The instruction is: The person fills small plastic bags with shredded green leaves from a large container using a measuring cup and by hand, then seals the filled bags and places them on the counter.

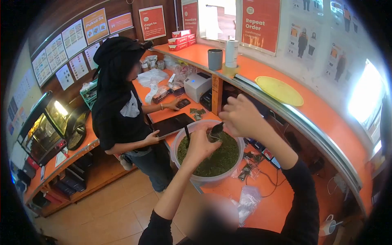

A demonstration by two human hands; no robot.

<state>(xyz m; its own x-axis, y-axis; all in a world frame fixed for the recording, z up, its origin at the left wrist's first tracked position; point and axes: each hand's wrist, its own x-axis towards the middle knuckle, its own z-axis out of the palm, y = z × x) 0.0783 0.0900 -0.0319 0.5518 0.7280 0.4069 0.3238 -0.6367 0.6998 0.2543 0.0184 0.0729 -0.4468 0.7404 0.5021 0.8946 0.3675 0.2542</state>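
1. Translucent plastic is forming the round tub (207, 178), which is standing on the orange counter (271, 212) and holding green flakes (222, 163); a black handle (187, 134) is sticking up inside its left side.
2. Curled around what appears to be a small clear bag (214, 141), the left hand (199, 143) is gripping it above the flakes. For a clean fill, it should be keeping the bag's mouth wide and steady.
3. Just beside the bag, the dark spoon (217, 129) is hanging over the tub; how full it is, I cannot tell. Good pouring would be going slowly and close to the mouth, so any spills are falling back among the flakes.
4. Apparently pinching the spoon by its handle, the right hand (241, 116) is hovering higher; small taps should be serving better than a quick flip.
5. At far left, a lit display case (38, 136) is glowing above the tiled floor (118, 204).
6. Beyond the tub, a co-worker (116, 98) in black is holding a tablet (174, 125), and a grey printer (199, 86) is sitting past it.
7. Rightward, small packets (246, 171) are lying beside the tub, while a yellow tray (279, 90) is resting on the raised ledge (326, 118).
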